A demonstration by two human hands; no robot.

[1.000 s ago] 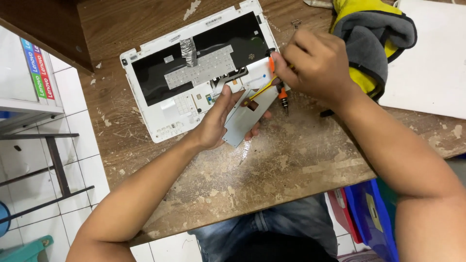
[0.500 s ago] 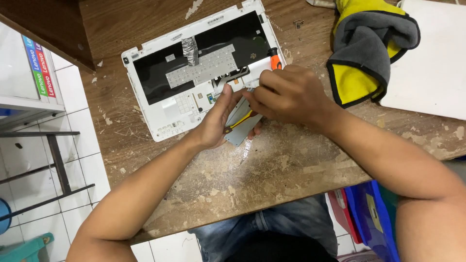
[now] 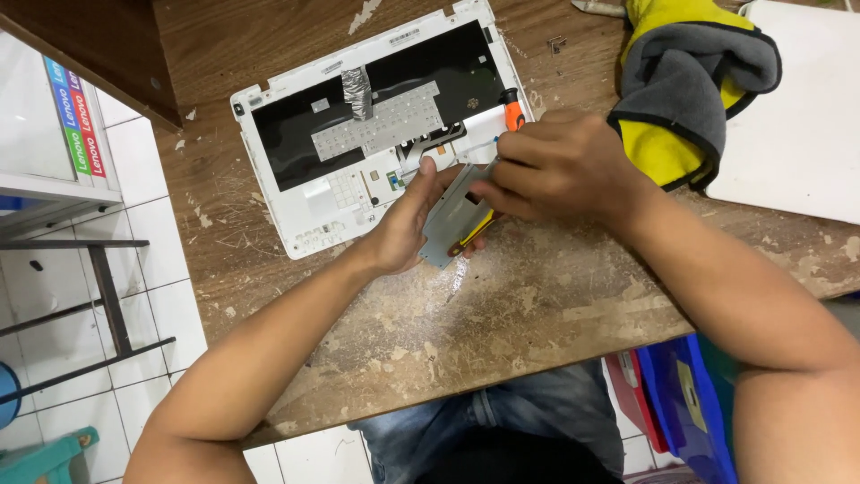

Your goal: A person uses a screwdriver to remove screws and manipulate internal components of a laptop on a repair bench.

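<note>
Worn wooden table (image 3: 537,305); on it white laptop casing (image 3: 305,215); yellow-grey cloth (image 3: 690,81); perhaps a white board (image 3: 806,125).

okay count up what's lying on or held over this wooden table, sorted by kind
Laptop shell: 1
Metal plate: 1, held by left hand
Screwdriver: 1, under right hand
Cloth: 1
White board: 1
Total: 5

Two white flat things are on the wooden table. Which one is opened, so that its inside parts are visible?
The white laptop shell near the left hand: its black interior and foil tape show. The white panel at the right edge is plain and closed, beside the yellow-grey cloth.
</note>
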